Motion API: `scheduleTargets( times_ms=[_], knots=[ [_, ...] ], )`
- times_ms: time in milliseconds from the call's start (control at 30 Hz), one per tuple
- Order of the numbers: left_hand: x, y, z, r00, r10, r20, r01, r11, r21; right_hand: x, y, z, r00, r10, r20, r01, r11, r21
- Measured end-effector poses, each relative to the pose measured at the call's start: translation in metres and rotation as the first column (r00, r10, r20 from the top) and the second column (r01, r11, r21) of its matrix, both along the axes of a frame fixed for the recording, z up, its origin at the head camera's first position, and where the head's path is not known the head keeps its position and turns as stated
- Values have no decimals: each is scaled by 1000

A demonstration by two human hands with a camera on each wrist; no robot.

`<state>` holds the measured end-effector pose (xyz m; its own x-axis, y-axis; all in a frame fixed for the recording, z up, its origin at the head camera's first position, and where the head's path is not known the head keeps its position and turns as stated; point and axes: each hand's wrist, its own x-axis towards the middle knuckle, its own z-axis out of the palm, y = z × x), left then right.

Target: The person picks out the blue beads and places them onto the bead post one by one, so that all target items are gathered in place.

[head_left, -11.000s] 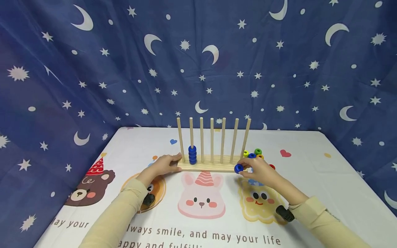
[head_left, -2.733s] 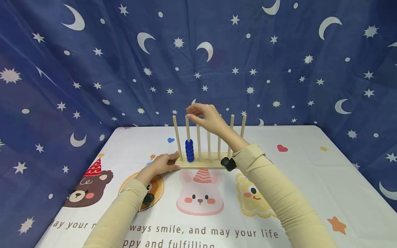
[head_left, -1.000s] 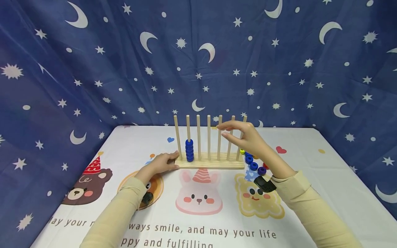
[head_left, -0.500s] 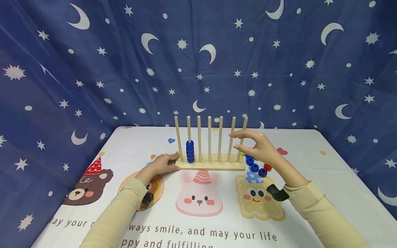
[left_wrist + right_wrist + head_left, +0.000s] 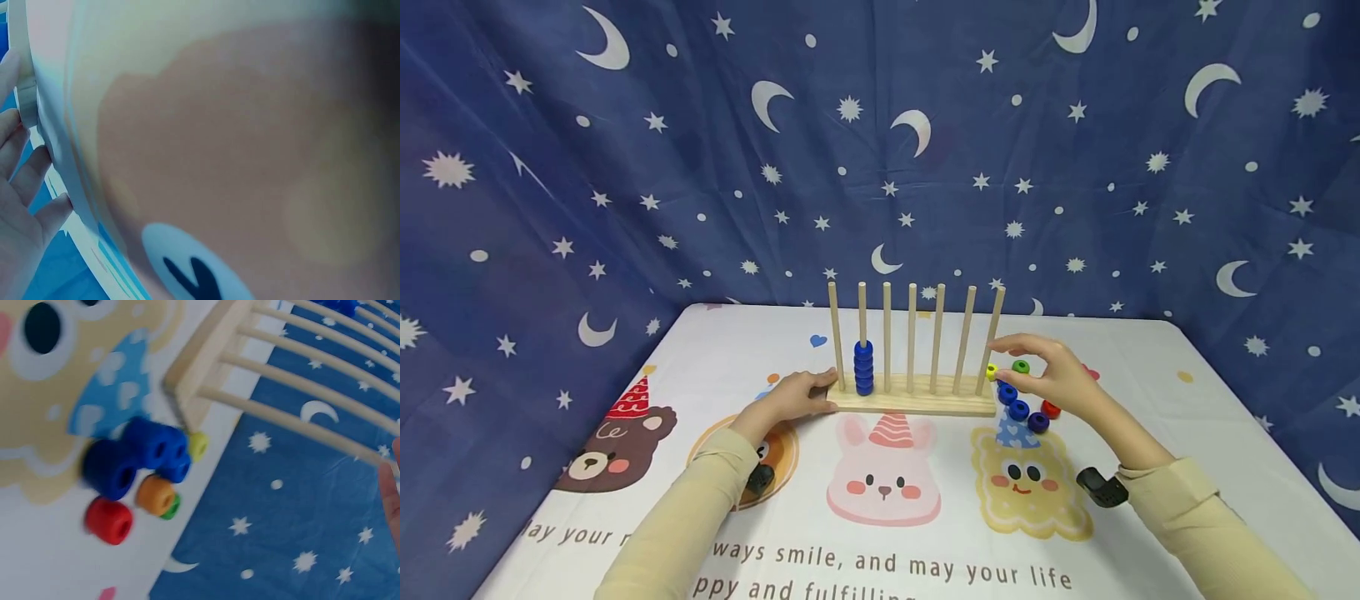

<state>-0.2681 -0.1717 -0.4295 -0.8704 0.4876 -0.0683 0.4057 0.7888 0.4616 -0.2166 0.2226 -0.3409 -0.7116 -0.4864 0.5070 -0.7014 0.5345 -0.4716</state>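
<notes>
A wooden peg rack [image 5: 910,402] with a row of upright pegs stands on the table. Several blue beads [image 5: 864,368] are stacked on its second peg from the left. My left hand [image 5: 793,396] grips the rack's left end, thumb at the front edge and fingers at the back. Beyond the right end, my right hand [image 5: 1060,379] hovers over loose beads, thumb and fingers apart and nothing between them. Near its thumb are a yellow bead [image 5: 992,372] and loose blue beads [image 5: 1018,409]. The right wrist view shows an orange bead [image 5: 156,495] beside a red bead [image 5: 109,520].
A green bead [image 5: 1021,367] lies behind the group and a dark purple-blue bead [image 5: 1038,422] at its front. The white tablecloth [image 5: 1150,400] carries printed cartoon animals and lettering. A dark blue curtain [image 5: 820,150] with moons and stars rises behind the table.
My right hand, which held a blue bead 11 seconds ago, has since reached the second peg and come back right and down to the loose beads. The blue stack is taller. My left hand stays put.
</notes>
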Motion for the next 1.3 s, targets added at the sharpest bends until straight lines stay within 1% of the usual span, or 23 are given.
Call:
scheduleTargets(
  times_ms=[100, 233, 400, 467, 533, 667, 767, 933, 1067, 1133, 1233, 1300],
  knots=[
    [-1, 0, 3, 1000, -4, -3, 4, 1000, -4, 1, 9, -6, 1000, -22, 9, 22, 1000, 1],
    [-1, 1, 2, 1000, -5, -5, 5, 1000, -4, 3, 19, -10, 999, -44, 13, 44, 999, -2],
    [0, 0, -2, 999, 18, 26, -18, 1000, -13, 6, 28, -18, 995, -94, 29, 93, 995, 35],
    [0, 0, -2, 999, 26, 34, -26, 1000, -13, 5, 31, -21, 994, -98, 39, 96, 994, 54],
    [0, 0, -2, 1000, 16, 25, -16, 1000, -18, 3, 34, -25, 994, -94, 47, 91, 993, 70],
    [-1, 1, -1, 1000, 7, 28, -7, 1000, -13, -2, 44, -33, 995, -86, 56, 81, 993, 90],
    [-2, 2, -1, 999, 9, 41, -9, 1000, -7, -7, 51, -39, 993, -81, 83, 72, 991, 110],
    [-2, 3, -1, 1000, 8, 30, -8, 1000, -4, -11, 55, -44, 984, -95, 149, 74, 987, 144],
    [-1, 3, 0, 999, 21, 25, -22, 1000, 7, -12, 56, -47, 974, -121, 189, 91, 983, 158],
    [0, 3, 0, 999, 29, 33, -29, 1000, 10, -13, 57, -50, 968, -127, 218, 91, 982, 166],
    [1, 3, 0, 999, 20, 33, -20, 1000, 11, -12, 59, -53, 957, -138, 255, 89, 977, 193],
    [1, 3, 1, 999, 13, 34, -13, 1000, 11, -13, 60, -55, 955, -141, 263, 86, 975, 207]
  ],
)
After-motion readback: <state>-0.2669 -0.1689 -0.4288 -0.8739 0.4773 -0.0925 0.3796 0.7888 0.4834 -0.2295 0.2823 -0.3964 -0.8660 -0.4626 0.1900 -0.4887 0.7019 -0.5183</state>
